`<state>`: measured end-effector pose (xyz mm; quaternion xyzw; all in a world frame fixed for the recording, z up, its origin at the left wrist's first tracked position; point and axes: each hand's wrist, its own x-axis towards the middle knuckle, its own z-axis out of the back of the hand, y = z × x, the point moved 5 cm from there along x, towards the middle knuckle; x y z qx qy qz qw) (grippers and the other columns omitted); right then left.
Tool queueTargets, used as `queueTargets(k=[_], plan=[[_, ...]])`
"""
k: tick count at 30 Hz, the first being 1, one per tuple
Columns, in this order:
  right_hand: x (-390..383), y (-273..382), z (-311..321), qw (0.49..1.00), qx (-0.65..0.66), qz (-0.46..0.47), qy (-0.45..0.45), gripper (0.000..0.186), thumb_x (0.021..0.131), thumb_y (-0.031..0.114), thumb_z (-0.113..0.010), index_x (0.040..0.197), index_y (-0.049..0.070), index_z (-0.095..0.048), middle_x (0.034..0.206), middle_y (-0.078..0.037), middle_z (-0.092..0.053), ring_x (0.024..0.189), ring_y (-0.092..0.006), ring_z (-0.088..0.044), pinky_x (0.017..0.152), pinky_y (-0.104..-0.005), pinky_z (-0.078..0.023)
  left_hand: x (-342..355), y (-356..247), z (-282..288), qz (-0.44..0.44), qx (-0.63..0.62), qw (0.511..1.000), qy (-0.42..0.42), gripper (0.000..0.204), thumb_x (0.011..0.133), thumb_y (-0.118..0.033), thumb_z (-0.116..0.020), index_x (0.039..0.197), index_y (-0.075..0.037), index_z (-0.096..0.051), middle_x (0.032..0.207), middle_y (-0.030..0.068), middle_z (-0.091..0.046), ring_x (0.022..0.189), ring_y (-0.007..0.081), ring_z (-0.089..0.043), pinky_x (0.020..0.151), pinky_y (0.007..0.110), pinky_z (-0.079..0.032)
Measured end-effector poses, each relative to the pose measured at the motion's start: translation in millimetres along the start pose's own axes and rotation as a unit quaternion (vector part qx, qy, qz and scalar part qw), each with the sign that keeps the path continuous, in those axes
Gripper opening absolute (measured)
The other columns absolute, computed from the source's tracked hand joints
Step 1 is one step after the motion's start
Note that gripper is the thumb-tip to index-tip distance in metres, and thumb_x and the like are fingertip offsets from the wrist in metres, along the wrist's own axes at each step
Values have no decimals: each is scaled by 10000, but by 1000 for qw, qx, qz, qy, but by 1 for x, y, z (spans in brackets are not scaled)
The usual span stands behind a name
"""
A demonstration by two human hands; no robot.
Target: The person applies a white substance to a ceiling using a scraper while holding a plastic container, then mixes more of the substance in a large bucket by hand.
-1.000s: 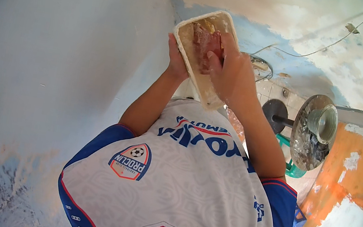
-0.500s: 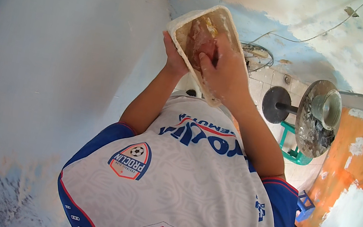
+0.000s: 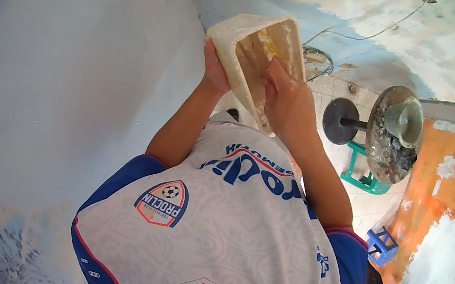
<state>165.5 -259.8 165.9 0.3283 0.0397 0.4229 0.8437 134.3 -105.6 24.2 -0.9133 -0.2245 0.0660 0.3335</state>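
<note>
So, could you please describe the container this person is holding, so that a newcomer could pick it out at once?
Start at the pale blue wall on the left and follow the person's raised arms upward. The left hand supports from beneath, and the right hand reaches inside, a rectangular tub. It is cream plastic, smeared with pale paste, unlike the round metal fan beyond.

Matt plastic tub (image 3: 238,46) (crusted rough inside); wall (image 3: 67,83) smooth.

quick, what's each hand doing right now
Left hand: closed on the tub, gripping its side.
Right hand: reaching inside the tub; whether it holds anything cannot be told.
</note>
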Motion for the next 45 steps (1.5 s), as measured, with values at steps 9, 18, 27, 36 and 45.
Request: queueTargets(k=[9,18,27,36,45], plan=[[-55,-12,50,999,30,-19,29,126,916,38,-627,1038,38,-595,895,-177,-741,808,-357,-728,686,-417,-550,-33,34,-57,9,14,999,-43,1014,905,-876,-203,1531,-101,-390,1500,107,-481,1375,275,-478,1130,434,-426],[-165,-54,123,998,53,-22,-3,131,907,50,-613,1028,71,-569,784,-229,-670,767,-447,-670,653,-544,-518,-105,112,-132,5,-50,999,20,1001,913,-868,-204,1535,-104,-383,1516,104,-469,1381,274,-474,1127,436,-434],[-263,-84,179,999,28,-4,-32,147,883,1,-648,1023,32,-619,793,-191,-693,733,-394,-700,644,-433,-527,-167,185,-200,-22,-72,994,82,1005,908,-870,-235,1526,-95,-396,1497,103,-488,1374,272,-475,1131,433,-428],[-275,-119,215,999,44,6,-15,190,867,30,-636,1033,62,-551,824,-205,-689,757,-432,-684,649,-518,-529,-171,212,-232,-24,-6,1000,12,1005,907,-871,-232,1523,-95,-402,1498,105,-487,1358,266,-492,1112,432,-443],[-223,-158,228,1000,1,0,-3,190,898,62,-677,1074,45,-607,924,-197,-745,840,-346,-748,741,-438,-562,-114,220,-236,-54,16,998,-27,999,905,-872,-232,1539,-114,-383,1532,81,-457,1395,255,-452,1158,436,-390]])
